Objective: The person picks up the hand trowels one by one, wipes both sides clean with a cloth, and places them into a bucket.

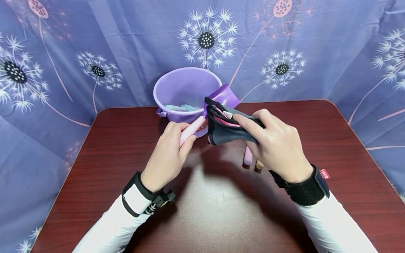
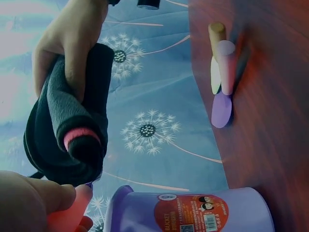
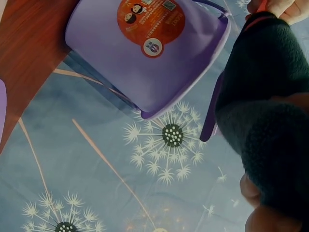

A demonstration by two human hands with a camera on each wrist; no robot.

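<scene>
A person's left hand [image 1: 166, 154] held a pink handle [image 1: 192, 130] in a curled grip. The right hand's [image 1: 279, 146] grip pinched a folded gray cloth [image 1: 231, 133] above the table [image 1: 110, 151].

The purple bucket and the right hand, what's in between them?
In the head view, the dark grey cloth, held by the right hand, and the purple end of the scoop show between that hand and the purple bucket.

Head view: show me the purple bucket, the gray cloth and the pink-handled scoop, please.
Purple bucket [image 1: 187, 84], head view: bare inner back wall.
Gray cloth [image 1: 229, 132], head view: gray face below the black-edged folds.
Pink-handled scoop [image 1: 225, 96], head view: its purple blade.
</scene>
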